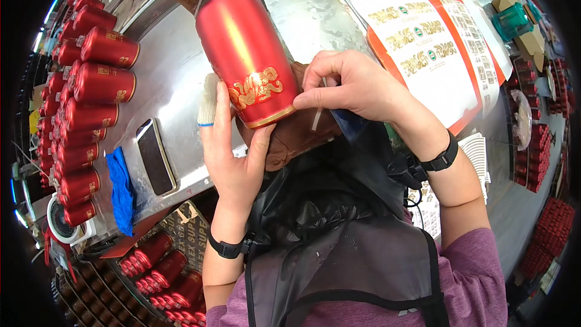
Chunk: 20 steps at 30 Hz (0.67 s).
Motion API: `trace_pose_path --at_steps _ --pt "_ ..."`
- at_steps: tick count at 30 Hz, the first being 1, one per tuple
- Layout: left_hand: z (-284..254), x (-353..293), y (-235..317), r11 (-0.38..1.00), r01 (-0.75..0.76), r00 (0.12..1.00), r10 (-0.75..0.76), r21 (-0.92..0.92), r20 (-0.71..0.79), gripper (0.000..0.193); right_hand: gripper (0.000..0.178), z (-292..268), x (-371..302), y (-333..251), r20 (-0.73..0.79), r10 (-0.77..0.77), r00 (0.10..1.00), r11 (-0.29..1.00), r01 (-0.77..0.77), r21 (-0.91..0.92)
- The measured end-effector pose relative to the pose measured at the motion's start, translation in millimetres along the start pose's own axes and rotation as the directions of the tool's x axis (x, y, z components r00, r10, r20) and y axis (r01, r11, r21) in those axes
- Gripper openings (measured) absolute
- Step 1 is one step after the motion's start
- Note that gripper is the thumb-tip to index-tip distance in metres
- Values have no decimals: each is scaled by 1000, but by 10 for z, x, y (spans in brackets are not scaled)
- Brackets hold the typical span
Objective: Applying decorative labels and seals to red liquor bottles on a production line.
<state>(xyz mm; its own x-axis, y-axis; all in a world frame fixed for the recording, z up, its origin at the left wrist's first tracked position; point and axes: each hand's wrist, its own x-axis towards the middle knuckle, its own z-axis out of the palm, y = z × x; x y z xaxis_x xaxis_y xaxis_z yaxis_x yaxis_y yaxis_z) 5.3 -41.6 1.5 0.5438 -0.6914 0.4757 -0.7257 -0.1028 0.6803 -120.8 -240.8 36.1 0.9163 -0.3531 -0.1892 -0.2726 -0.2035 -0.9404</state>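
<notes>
A glossy red bottle [242,36] lies tilted in front of me, its neck end away from me. A gold animal-like decal [257,88] and a gold band sit near its base. My left hand [233,151] grips the base end, thumb against the bottom edge and a finger along the side; one of its fingers wears a knitted finger cover [208,100]. At the base's right edge my right hand [354,85] is closed in a pinch, thumb tip touching the bottle. What is in the pinch is hidden. A narrow pale strip [316,118] shows just below it. Under the bottle is a brown block [302,136].
Rows of red bottles [106,83] stand on the left. Nearer lie a phone [156,156] and a blue cloth [121,191] on the metal table [175,79]. To the right are sheets of gold decals [411,36] and a green container [513,22]. More bottles fill crates [160,266] below.
</notes>
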Motion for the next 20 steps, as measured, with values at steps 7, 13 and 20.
trace_pose_path --at_steps 7,13,20 --pt "-137 -151 134 928 -318 948 311 196 67 36 18 4 1 20 -5 -73 997 996 72 -51" --pt "-76 -33 188 847 -462 886 428 264 178 38 16 25 12 72 -16 -164 986 981 162 -104" --pt "-86 100 234 897 -232 973 221 375 74 62 16 -75 -129 -65 46 0 999 1000 -2 30"
